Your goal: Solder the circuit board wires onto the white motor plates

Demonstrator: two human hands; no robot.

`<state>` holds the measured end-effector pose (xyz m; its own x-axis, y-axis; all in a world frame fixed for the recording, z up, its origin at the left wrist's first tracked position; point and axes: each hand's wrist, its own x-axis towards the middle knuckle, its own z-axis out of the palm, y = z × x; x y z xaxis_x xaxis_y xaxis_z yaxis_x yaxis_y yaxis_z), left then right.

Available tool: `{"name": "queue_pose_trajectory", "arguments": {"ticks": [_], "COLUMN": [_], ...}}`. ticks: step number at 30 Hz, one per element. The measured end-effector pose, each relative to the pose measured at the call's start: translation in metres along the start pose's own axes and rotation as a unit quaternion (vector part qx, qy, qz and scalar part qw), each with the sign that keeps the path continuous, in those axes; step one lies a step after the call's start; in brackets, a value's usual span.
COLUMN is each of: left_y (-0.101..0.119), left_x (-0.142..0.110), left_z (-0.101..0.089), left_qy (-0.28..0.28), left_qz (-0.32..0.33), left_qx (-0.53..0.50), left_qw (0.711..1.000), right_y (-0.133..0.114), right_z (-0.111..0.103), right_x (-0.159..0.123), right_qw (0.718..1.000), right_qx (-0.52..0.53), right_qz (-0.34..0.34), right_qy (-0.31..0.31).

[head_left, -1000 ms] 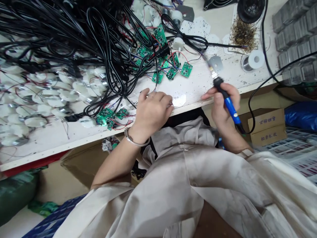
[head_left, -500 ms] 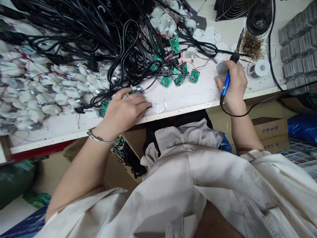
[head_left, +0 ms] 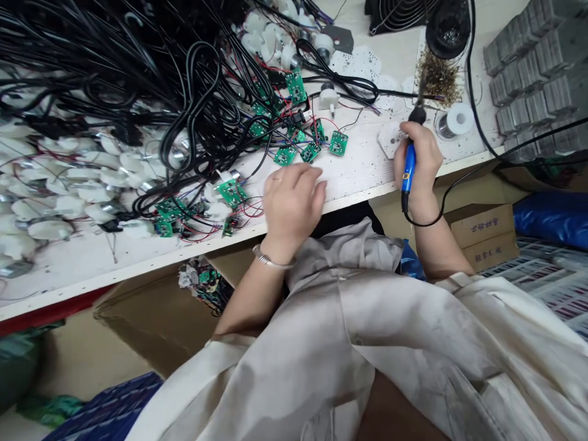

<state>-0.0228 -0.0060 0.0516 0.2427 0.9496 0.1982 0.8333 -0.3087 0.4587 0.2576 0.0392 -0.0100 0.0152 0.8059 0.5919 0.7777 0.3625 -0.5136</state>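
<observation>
Head view: the person's right hand is closed around a blue soldering iron, whose tip points up the bench, and its fingers lie against a pale flat plate just left of the iron. Farther left of the iron, green circuit boards trail coloured wires. The left hand, well left of the iron, rests palm down on the white workbench, fingers loosely curled and holding nothing visible. A solder spool sits just right of the iron.
</observation>
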Motion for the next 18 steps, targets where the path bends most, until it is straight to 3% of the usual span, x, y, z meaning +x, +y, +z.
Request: {"name": "queue_pose_trajectory", "arguments": {"ticks": [4, 8, 12, 16, 18], "left_y": [0.027, 0.028, 0.013, -0.007, -0.012], "left_x": [0.044, 0.072, 0.06, 0.027, 0.016], "left_z": [0.037, 0.056, 0.048, 0.024, 0.016], "left_qy": [-0.016, -0.035, -0.027, -0.047, -0.058], "left_qz": [0.013, 0.011, 0.084, 0.164, 0.168], "left_qx": [0.002, 0.054, 0.042, 0.052, 0.072], "left_qw": [1.0, 0.998, 0.995, 0.984, 0.981], "right_y": [-0.024, -0.037, -0.041, -0.039, -0.032], "right_z": [-0.002, -0.001, -0.005, -0.017, -0.024], "right_x": [-0.01, -0.013, -0.016, -0.018, -0.013], "right_qw": [0.994, 0.995, 0.999, 0.999, 0.998], "right_qx": [0.008, -0.014, -0.025, 0.015, 0.027], "right_qz": [0.067, 0.057, 0.0, -0.006, -0.015], "right_qy": [-0.082, -0.075, -0.04, -0.049, -0.061]}}
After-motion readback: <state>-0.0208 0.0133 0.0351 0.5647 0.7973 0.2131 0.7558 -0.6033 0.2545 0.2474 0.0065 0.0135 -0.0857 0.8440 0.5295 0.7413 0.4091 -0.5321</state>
